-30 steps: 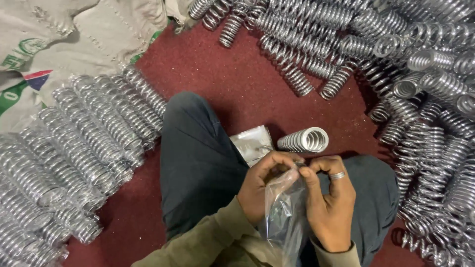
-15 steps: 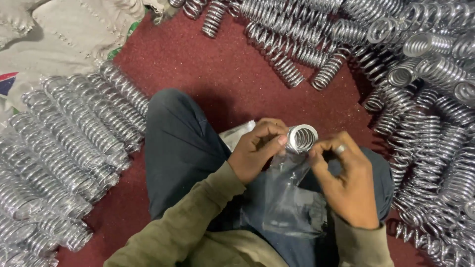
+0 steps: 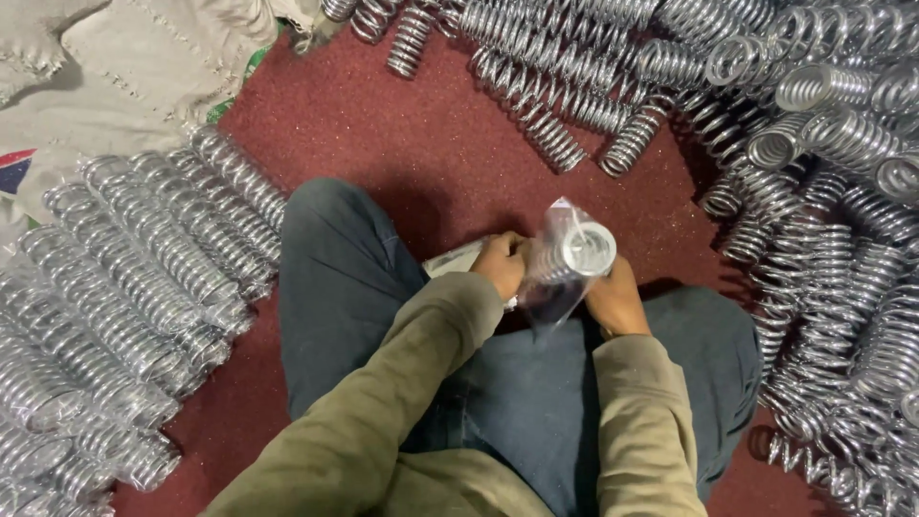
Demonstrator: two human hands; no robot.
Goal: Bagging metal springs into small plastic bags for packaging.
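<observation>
L hand point(image 3: 501, 264) and R hand point(image 3: 616, 299) both closed on a clear bag point(image 3: 555, 273) with a spring point(image 3: 579, 254) inside, held over lap, between knees. Bagged springs point(image 3: 144, 278) stacked tight along L edge; loose springs point(image 3: 814, 144) crowd top and R. Bare red floor point(image 3: 431, 134) ahead only. Cloth sack point(image 3: 115, 67) top L.

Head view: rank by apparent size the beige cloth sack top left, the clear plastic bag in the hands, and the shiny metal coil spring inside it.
1. Beige cloth sack, cropped by the frame.
2. Clear plastic bag.
3. Shiny metal coil spring, only slightly smaller than its bag.
</observation>
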